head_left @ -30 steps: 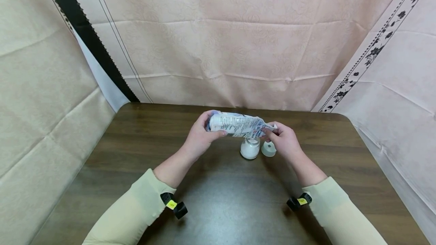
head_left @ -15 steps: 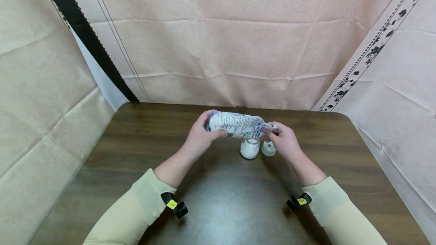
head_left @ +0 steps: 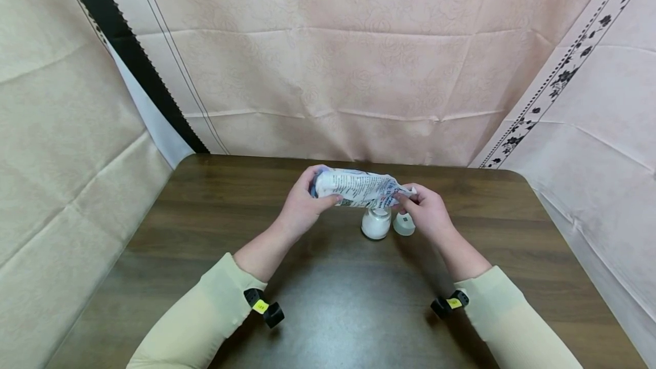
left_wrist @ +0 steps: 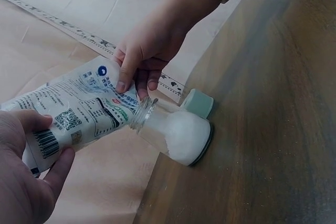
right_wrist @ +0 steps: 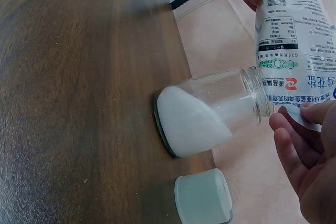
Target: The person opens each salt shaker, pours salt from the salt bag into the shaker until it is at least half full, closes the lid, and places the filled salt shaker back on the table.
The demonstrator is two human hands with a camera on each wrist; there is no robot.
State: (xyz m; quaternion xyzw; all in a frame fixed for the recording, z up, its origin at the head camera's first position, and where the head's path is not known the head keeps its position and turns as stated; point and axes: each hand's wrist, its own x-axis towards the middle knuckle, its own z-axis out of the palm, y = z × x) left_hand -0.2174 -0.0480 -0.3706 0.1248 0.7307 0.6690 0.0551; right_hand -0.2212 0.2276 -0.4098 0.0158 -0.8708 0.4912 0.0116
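A printed white salt bag (head_left: pixel 353 188) lies tilted over the glass jar (head_left: pixel 376 225), its mouth end right at the jar's rim. My left hand (head_left: pixel 301 204) grips the bag's bottom end, thumb on the near side. At the other end my right hand (head_left: pixel 427 209) pinches the bag near its opening. The jar stands upright on the table; white salt (right_wrist: pixel 189 121) fills much of it, heaped higher on one side, and a pale stream shows below the neck in the right wrist view. Beside the jar sits a pale green lid (left_wrist: pixel 198 103).
The dark wooden table (head_left: pixel 328 300) has rounded far corners, and fine white grains are scattered on it in the wrist views. Pale patterned cloth (head_left: pixel 328 73) hangs behind and along both sides. Black wrist cameras are strapped over both sleeves.
Both hands and the bag stay almost where they were over the jar. The left forearm has shifted very slightly to the right.
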